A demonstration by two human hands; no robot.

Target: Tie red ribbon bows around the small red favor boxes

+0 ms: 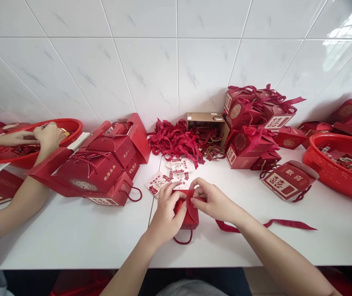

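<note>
A small red gift box [191, 218] stands on the white table in front of me, its dark red rope handle [183, 241] drooping toward the near edge. My left hand [170, 211] grips the box from its left side, thumb on the top. With bent fingers my right hand [208, 199] pinches the box's rounded top flap. What lies inside is mostly hidden by my fingers. A loose dark red ribbon [290, 223] runs under my right forearm. Just beyond the box lie several printed white-and-red cards [180, 166].
Ribbons [176, 139] are heaped by the wall beside an open cardboard box [206, 118]. Gift boxes are stacked left [101, 164] and right [250, 139]. A red basket [330, 164] holds small packets. A co-worker's hands [44, 135] reach into another red basket [77, 127].
</note>
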